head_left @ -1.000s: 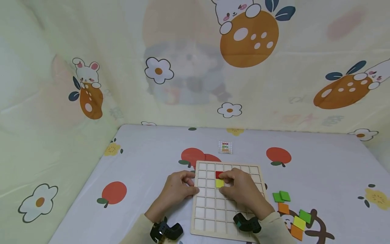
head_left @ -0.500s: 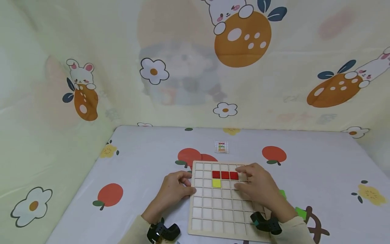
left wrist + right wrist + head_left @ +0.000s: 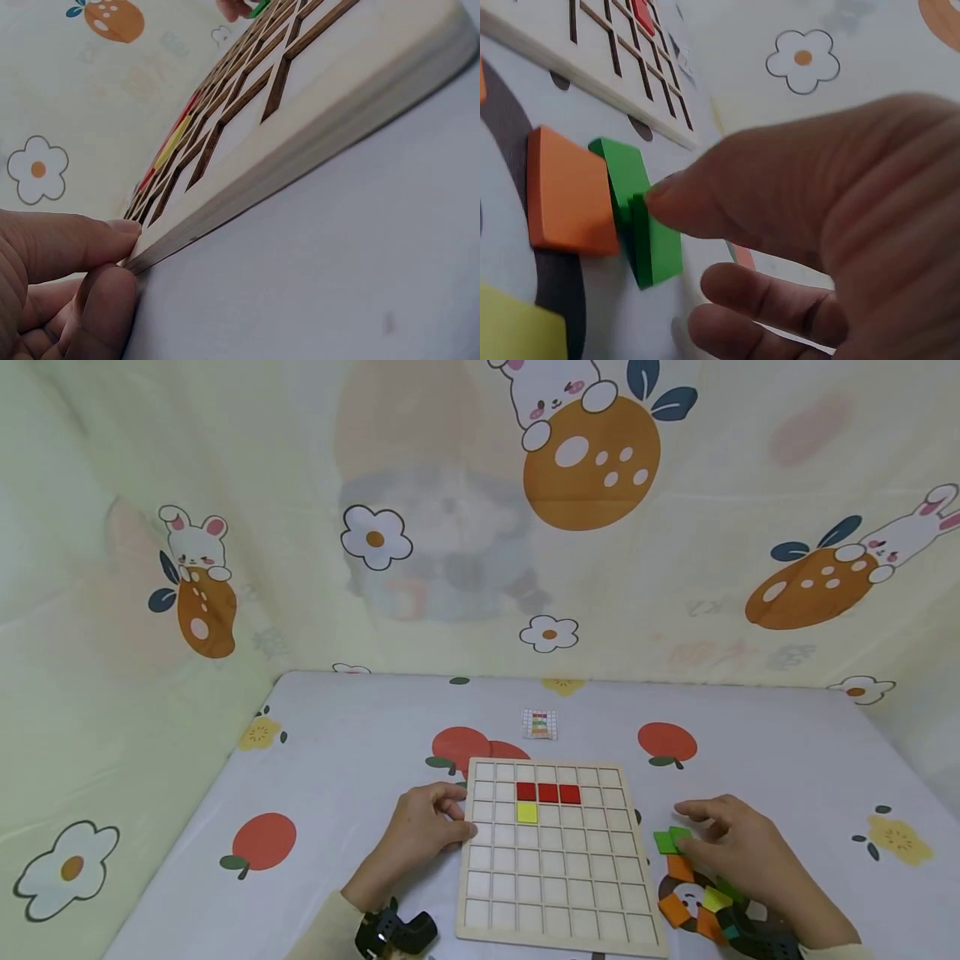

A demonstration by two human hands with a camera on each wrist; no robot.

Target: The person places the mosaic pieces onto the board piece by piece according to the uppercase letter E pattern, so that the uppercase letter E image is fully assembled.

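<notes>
In the head view a wooden grid board (image 3: 558, 935) lies on the table, with three red tiles (image 3: 548, 793) in a row and a yellow tile (image 3: 527, 812) below the leftmost. My left hand (image 3: 423, 822) holds the board's left edge; in the left wrist view its thumb (image 3: 90, 244) meets that edge, the other fingers curled beside it. My right hand (image 3: 750, 852) is over the loose tiles to the right. Its thumb touches the upper green tile (image 3: 664, 247), which leans on another green tile (image 3: 626, 169). The other right fingers stand apart from the tiles.
Loose orange tiles (image 3: 673, 910), a yellow tile (image 3: 716, 899) and another green tile (image 3: 729, 888) lie near the right wrist, partly covered. A small card (image 3: 540, 724) with a coloured grid pattern lies behind the board. The tablecloth (image 3: 360, 760) is printed with fruit and flowers.
My right hand has let go of a red tile in the row, leaving three showing, and has moved right to the green tiles. The left hand has stayed at the board's edge.
</notes>
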